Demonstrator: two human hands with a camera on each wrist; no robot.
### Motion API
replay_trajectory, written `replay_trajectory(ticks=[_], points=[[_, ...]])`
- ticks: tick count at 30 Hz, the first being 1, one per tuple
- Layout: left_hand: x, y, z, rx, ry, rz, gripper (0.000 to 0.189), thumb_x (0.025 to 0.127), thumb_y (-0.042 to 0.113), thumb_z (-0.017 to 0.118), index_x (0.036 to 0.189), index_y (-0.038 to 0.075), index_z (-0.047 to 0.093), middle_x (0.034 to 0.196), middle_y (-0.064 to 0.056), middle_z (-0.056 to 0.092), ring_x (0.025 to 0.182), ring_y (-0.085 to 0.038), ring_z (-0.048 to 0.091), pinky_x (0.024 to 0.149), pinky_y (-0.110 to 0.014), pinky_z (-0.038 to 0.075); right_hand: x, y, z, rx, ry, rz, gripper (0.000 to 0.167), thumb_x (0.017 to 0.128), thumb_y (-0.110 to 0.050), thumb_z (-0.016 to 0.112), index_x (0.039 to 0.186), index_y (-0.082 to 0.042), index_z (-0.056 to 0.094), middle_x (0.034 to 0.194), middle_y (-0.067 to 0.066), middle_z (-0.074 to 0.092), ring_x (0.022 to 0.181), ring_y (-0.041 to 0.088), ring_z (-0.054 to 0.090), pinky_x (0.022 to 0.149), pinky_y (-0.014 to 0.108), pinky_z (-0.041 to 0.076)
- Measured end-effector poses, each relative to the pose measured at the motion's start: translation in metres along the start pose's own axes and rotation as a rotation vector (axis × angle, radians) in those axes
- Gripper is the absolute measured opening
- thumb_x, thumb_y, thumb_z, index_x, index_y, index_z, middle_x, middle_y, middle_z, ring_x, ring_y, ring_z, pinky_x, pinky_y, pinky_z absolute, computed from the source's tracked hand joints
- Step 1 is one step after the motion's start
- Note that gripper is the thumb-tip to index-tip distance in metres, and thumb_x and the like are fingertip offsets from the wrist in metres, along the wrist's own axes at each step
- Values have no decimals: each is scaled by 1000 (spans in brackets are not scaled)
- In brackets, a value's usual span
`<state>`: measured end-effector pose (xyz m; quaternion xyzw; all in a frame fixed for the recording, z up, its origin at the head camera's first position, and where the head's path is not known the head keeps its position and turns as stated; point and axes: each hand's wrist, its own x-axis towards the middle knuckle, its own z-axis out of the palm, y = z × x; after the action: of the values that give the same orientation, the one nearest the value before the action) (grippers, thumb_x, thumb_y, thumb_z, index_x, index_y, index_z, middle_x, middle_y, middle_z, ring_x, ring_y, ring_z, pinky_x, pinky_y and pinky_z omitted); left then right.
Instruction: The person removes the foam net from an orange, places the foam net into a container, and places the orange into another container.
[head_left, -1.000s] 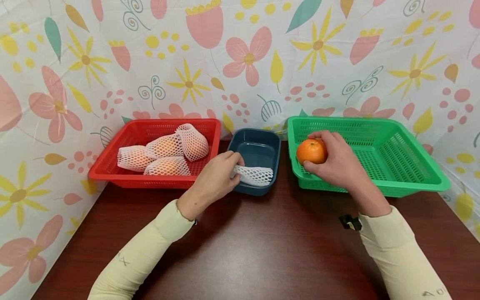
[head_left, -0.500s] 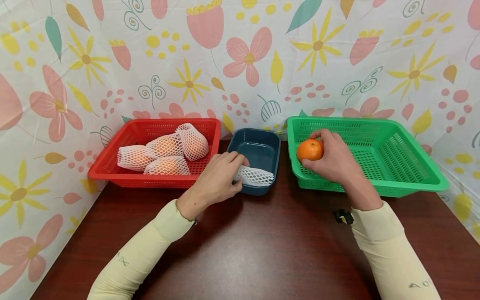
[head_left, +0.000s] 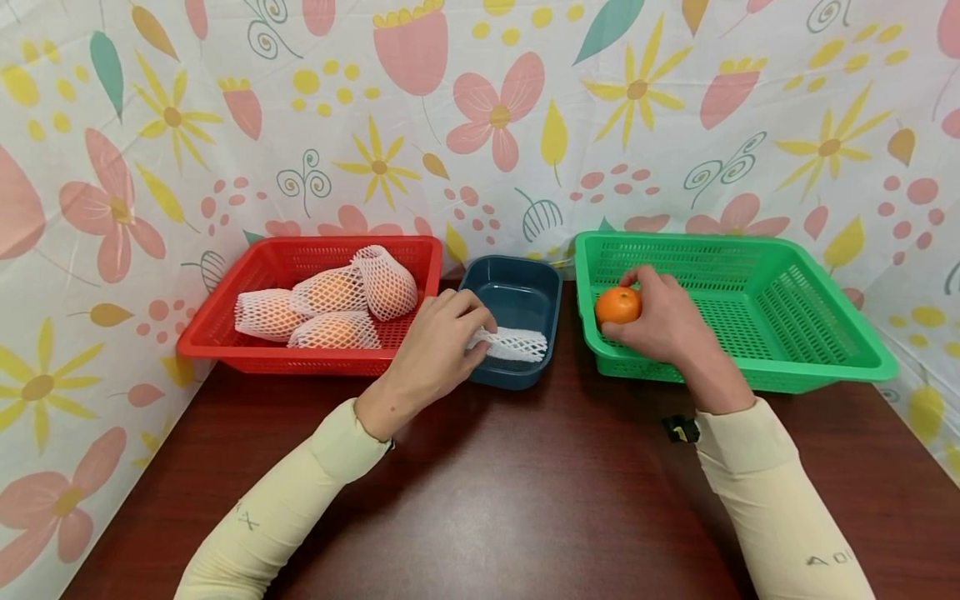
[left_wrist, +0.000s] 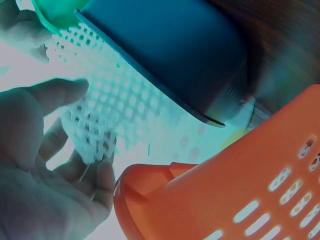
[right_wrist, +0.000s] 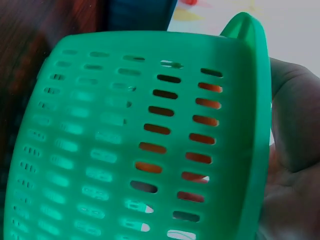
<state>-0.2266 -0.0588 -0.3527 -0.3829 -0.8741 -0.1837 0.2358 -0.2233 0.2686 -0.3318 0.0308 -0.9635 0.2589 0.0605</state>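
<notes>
In the head view, the left hand (head_left: 431, 350) has its thumb and fingers brought together on one end of a white foam net (head_left: 517, 344), whose free end reaches over the dark blue tray (head_left: 513, 304); I can't tell if the net touches it. The right hand (head_left: 656, 321) curls around an orange (head_left: 618, 307) inside the green basket (head_left: 757, 312), near its left end; whether the fruit rests on the basket floor I can't make out. Over to the left, a red basket (head_left: 300, 353) has four net-wrapped fruits (head_left: 330, 292) grouped together, one leaning up at the back. Everything stands on a dark reddish table (head_left: 495, 500) before a flower-printed sheet (head_left: 300, 108). From the left wrist, the net spreads between thumb and fingers, with the tray's outer wall just beside it and the slotted red basket close below. From the right wrist, the green basket's wall takes up most of the view; orange colour shows through its slots, and part of the right hand appears past the rim, its grip mostly hidden.
</notes>
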Motion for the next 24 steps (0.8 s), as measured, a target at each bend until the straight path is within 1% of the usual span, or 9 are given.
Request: replay_trajectory(ticks=[2, 5, 9, 13, 18, 21, 24], points=[[0, 0, 0, -4, 39, -6, 16, 88, 12, 82, 102, 16, 75, 106, -1, 66, 101, -20, 59, 87, -38, 46, 1, 2, 0, -9, -12, -4, 63, 84, -28, 80, 131, -1, 48, 115, 25, 52, 97, 39, 53, 73, 48, 50], [0, -1, 1, -28, 53, -23, 19, 87, 8, 82, 103, 14, 73, 103, -2, 66, 99, -20, 59, 89, -37, 48, 3, 5, 0, -16, -36, -6, 63, 85, -30, 80, 130, 0, 47, 112, 25, 54, 96, 39, 54, 72, 47, 49], [0, -2, 5, -48, 37, -34, 21, 88, 5, 80, 105, 13, 71, 102, -2, 65, 97, -20, 58, 89, -36, 49, 5, 7, 1, -33, -67, -3, 64, 85, -31, 80, 128, 1, 46, 110, 26, 55, 92, 39, 55, 70, 45, 50], [0, -1, 9, -38, 12, -46, 22, 88, 5, 80, 105, 14, 70, 102, -2, 65, 95, -19, 58, 85, -35, 49, 6, 7, 0, -55, -86, -5, 62, 85, -31, 79, 125, 3, 46, 107, 27, 55, 88, 38, 57, 67, 43, 50], [-1, -1, 15, -28, -13, -46, 20, 88, 5, 79, 104, 15, 70, 102, -1, 66, 94, -18, 59, 82, -35, 49, 7, 8, 0, -48, -120, -1, 60, 86, -30, 77, 124, 4, 45, 103, 26, 56, 84, 36, 57, 63, 40, 49], [-2, -1, 17, -13, -23, -40, 20, 89, 5, 80, 103, 15, 70, 101, -1, 66, 94, -18, 59, 81, -35, 49, 9, 9, 0, -48, -140, 8, 61, 86, -30, 76, 125, 6, 46, 103, 26, 57, 83, 35, 57, 62, 39, 48], [-3, -1, 19, -1, -22, -41, 20, 89, 6, 81, 103, 14, 70, 100, -1, 65, 93, -18, 59, 81, -35, 50, 10, 8, 0, -69, -148, 9, 64, 87, -31, 74, 133, 6, 48, 107, 27, 57, 87, 36, 56, 65, 41, 48]])
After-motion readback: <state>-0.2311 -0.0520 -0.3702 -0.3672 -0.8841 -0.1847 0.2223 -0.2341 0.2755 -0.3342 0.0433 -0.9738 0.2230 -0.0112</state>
